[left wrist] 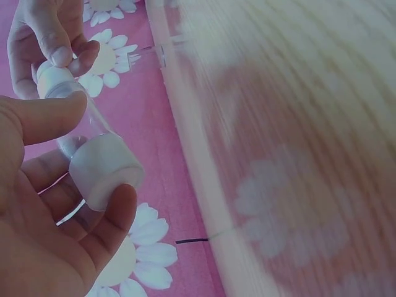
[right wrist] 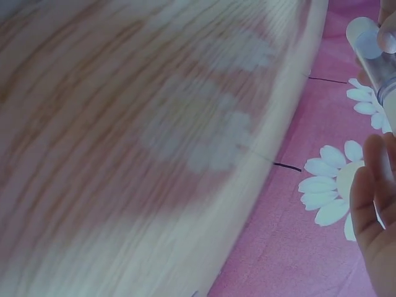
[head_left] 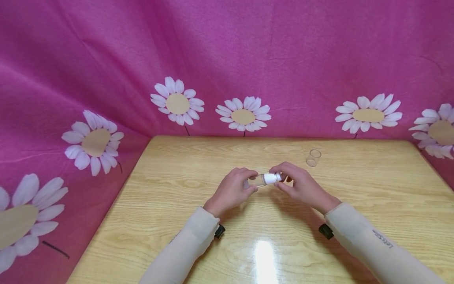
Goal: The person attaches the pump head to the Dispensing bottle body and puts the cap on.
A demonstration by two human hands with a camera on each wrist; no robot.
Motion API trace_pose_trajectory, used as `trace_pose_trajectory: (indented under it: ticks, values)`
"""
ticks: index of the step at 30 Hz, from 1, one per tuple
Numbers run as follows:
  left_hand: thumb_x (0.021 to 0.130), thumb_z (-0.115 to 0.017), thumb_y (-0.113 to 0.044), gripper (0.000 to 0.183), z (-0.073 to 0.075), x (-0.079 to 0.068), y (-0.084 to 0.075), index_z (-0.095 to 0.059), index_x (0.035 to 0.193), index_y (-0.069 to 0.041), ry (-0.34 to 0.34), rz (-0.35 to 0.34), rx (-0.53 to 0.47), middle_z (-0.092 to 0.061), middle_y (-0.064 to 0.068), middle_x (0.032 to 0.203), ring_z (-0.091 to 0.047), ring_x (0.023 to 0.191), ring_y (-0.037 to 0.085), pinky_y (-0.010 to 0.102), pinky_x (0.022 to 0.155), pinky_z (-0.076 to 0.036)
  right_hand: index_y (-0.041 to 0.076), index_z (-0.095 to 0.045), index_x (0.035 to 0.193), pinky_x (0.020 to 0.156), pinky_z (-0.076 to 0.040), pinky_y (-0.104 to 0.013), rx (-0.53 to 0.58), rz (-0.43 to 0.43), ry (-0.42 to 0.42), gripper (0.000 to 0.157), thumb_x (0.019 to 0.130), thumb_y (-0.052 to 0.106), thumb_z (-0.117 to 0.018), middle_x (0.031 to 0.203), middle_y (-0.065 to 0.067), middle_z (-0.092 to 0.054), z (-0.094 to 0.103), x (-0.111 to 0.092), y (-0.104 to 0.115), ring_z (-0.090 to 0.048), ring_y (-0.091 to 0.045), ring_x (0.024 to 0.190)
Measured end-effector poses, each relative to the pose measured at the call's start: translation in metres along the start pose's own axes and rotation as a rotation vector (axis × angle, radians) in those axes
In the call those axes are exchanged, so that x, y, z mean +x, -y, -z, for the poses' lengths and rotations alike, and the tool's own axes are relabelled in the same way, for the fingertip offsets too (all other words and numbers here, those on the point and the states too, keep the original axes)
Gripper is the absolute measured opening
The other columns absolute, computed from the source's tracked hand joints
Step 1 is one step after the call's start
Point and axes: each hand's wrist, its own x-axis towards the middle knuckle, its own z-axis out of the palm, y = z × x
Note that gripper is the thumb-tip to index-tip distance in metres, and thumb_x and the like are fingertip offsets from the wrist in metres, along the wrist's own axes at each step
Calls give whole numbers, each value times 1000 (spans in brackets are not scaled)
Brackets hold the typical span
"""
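Observation:
A small clear bottle with a white neck is held lying nearly level above the table, between both hands. My left hand grips its clear body, thumb on one side and fingers on the other. At the white top end, my right hand pinches with thumb and fingers. In the left wrist view the thick whitish base of the bottle faces the camera. The right wrist view cuts off much of the bottle and of the hand at its edge. A clear cylindrical cap stands on the table beyond my right hand.
The light wooden table runs back to a pink cloth printed with white daisies, which hangs behind it and on both sides. Dark straps or devices sit at both wrists. A bright reflection lies on the table's near part.

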Motion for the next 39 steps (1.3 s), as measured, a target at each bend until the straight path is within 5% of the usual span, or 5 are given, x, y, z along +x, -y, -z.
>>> trace_pose_trajectory:
  ticks: [11, 20, 26, 31, 39]
  values:
    - [90, -74, -25, 37, -2, 2, -1, -68, 125, -13, -3, -21, 34, -71, 0, 118, -60, 102, 16, 30, 88, -52, 10, -66, 112, 65, -52, -24, -9, -32, 30, 32, 83, -2, -75, 94, 1, -67, 3, -1, -1, -54, -2, 75]
    - [90, -73, -25, 37, -1, 1, -2, -68, 125, -13, 5, -2, 10, -70, 0, 119, -60, 104, 17, 33, 90, -53, 9, -63, 123, 61, -47, -22, 12, -214, 163, 32, 94, 22, -68, 89, -2, -65, 8, 2, 1, -55, -10, 72]
    - [90, -73, -25, 37, -2, 0, 1, -68, 125, -14, 0, 6, -8, -71, 1, 118, -60, 104, 18, 33, 89, -53, 9, -58, 128, 72, -51, -29, 27, -93, 44, 48, 84, 12, -76, 117, -8, -65, 9, -3, -1, -59, -13, 90]
    - [91, -73, -25, 37, -4, 1, 1, -68, 125, -13, 0, -8, -5, -71, 1, 118, -60, 103, 17, 31, 88, -52, 11, -64, 114, 70, -51, -26, 36, 12, 22, 39, 80, -3, -76, 109, -1, -67, 5, -3, -2, -56, -7, 88]
    - [90, -73, -26, 37, -4, 1, 0, -68, 125, -14, 1, 1, 17, -70, -1, 119, -59, 101, 15, 28, 86, -52, 14, -67, 108, 69, -52, -25, 33, 4, 19, 34, 81, -6, -74, 101, 3, -68, 1, -1, -1, -56, -5, 84]
